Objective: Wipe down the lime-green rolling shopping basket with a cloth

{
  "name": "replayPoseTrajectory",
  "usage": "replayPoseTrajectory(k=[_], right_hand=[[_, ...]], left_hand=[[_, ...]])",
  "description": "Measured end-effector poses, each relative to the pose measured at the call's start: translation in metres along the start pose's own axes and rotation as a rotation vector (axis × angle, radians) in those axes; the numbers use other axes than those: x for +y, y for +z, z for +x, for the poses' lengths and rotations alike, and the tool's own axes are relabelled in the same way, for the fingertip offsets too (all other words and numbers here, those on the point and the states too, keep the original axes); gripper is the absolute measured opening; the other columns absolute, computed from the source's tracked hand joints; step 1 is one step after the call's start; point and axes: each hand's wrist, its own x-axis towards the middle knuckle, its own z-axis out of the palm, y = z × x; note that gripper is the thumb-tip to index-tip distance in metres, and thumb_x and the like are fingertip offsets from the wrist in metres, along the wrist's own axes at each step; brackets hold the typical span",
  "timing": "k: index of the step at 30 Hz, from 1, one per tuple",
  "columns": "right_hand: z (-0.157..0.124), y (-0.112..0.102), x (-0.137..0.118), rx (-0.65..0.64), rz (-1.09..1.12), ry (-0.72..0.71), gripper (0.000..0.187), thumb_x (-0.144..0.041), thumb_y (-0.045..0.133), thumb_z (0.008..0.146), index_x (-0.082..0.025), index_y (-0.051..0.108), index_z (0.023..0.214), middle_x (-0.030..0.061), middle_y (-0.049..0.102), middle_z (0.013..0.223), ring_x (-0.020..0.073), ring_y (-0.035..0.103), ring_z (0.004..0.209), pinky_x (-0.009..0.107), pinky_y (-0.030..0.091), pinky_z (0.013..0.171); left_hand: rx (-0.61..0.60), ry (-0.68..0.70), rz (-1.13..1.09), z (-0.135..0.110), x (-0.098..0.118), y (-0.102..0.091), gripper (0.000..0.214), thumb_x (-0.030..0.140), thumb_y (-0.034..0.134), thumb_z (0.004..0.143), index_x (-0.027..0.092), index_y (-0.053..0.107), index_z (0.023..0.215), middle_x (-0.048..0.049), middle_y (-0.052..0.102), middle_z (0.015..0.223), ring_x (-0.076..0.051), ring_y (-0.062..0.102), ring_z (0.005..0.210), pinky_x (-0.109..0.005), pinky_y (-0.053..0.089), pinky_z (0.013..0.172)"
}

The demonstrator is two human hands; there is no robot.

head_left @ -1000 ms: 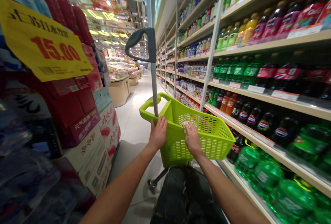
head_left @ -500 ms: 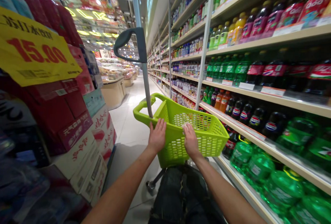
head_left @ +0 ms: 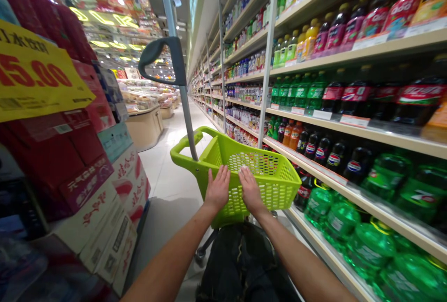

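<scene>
Basket [head_left: 279, 188] floor is mostly hidden below the fingers [head_left: 223, 175]. Left hand [head_left: 217, 191] and right hand [head_left: 250, 191] lie flat, unclenched, on its rim.

a lime-green plastic shopping basket [head_left: 279, 190] with perforated walls sits at 12 o'clock, open top upward, its grey pull handle [head_left: 179, 67] raised on a pole toward 11 o'clock.

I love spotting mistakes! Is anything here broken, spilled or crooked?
Nothing stands out. The bottles sit in tidy rows on the shelves, the boxes on the left are stacked neatly, and the green basket looks whole, with the left hand and right hand flat on its near rim.
</scene>
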Motion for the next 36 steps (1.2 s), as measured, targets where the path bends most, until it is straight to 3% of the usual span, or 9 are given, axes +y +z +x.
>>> replayPoseTrajectory(k=[2,8,15,18,22,24,29,32,36], right_hand=[[-0.002,-0.001,0.006,-0.008,-0.008,-0.007,0.059,0.006,0.028,0.07,-0.01,0.046,0.123,0.012,0.043,0.131,0.017,0.02,0.131,0.041,0.031,0.104],[-0.025,-0.027,0.056,0.07,-0.058,0.113,0.059,0.003,0.028,0.072,-0.015,0.044,0.126,0.0083,0.04,0.134,0.0178,0.022,0.13,0.045,0.03,0.104],[-0.026,-0.021,0.036,0.021,-0.019,0.009,0.062,0.004,0.028,0.071,-0.014,0.039,0.129,0.0099,0.039,0.134,0.0174,0.018,0.131,0.043,0.03,0.105],[-0.038,-0.034,0.065,0.032,-0.059,0.064,0.061,0.002,0.028,0.072,-0.017,0.04,0.128,0.0076,0.04,0.134,0.0167,0.021,0.131,0.043,0.029,0.105],[-0.05,-0.052,0.103,0.147,-0.149,0.235,0.057,0.001,0.027,0.072,-0.014,0.047,0.123,0.0091,0.045,0.13,0.0177,0.027,0.128,0.045,0.029,0.104],[-0.048,-0.05,0.098,0.172,-0.15,0.244,0.056,0.001,0.026,0.072,-0.012,0.047,0.122,0.0114,0.045,0.129,0.0181,0.027,0.128,0.045,0.03,0.104],[-0.043,-0.039,0.074,0.054,-0.068,0.084,0.058,0.001,0.026,0.072,-0.013,0.044,0.125,0.0103,0.04,0.133,0.0171,0.023,0.13,0.043,0.031,0.104],[-0.053,-0.052,0.1,0.092,-0.11,0.166,0.055,0.001,0.026,0.072,-0.012,0.049,0.12,0.0114,0.046,0.128,0.018,0.029,0.127,0.043,0.031,0.103],[-0.064,-0.069,0.138,0.264,-0.151,0.35,0.051,-0.001,0.027,0.073,-0.012,0.05,0.117,0.0121,0.051,0.121,0.0193,0.036,0.122,0.045,0.032,0.101]], left_hand=[[-0.011,0.005,0.01,0.001,0.003,0.001,0.058,0.014,0.031,0.074,0.011,0.03,0.132,-0.0098,0.025,0.142,-0.023,0.015,0.132,-0.056,0.007,0.104],[-0.057,-0.021,0.028,0.004,0.008,0.003,0.063,0.013,0.033,0.071,0.009,0.027,0.133,-0.0099,0.02,0.143,-0.024,0.011,0.133,-0.057,0.006,0.104],[-0.098,0.008,0.003,0.009,0.021,0.003,0.061,0.014,0.032,0.073,0.01,0.028,0.133,-0.0087,0.021,0.143,-0.022,0.012,0.133,-0.056,0.006,0.104],[-0.105,0.012,-0.002,0.009,0.021,0.001,0.061,0.014,0.032,0.073,0.011,0.028,0.133,-0.0083,0.021,0.143,-0.022,0.013,0.133,-0.056,0.004,0.104],[-0.12,-0.007,-0.004,0.01,0.025,0.001,0.063,0.013,0.033,0.071,0.008,0.028,0.133,-0.01,0.02,0.143,-0.023,0.012,0.133,-0.056,0.004,0.104],[-0.112,-0.019,0.003,0.011,0.027,0.003,0.064,0.014,0.034,0.07,0.007,0.027,0.133,-0.011,0.019,0.143,-0.024,0.01,0.133,-0.056,0.005,0.104],[-0.079,-0.006,0.012,0.01,0.026,0.005,0.064,0.014,0.035,0.07,0.01,0.029,0.133,-0.0098,0.02,0.143,-0.024,0.012,0.133,-0.057,0.006,0.103],[-0.079,-0.003,0.008,0.008,0.024,0.003,0.063,0.013,0.033,0.07,0.011,0.029,0.133,-0.0087,0.02,0.143,-0.022,0.014,0.132,-0.056,0.006,0.104],[-0.084,-0.02,-0.002,0.008,0.027,0.003,0.064,0.013,0.034,0.069,0.009,0.029,0.133,-0.0098,0.019,0.143,-0.023,0.012,0.133,-0.056,0.008,0.103]])
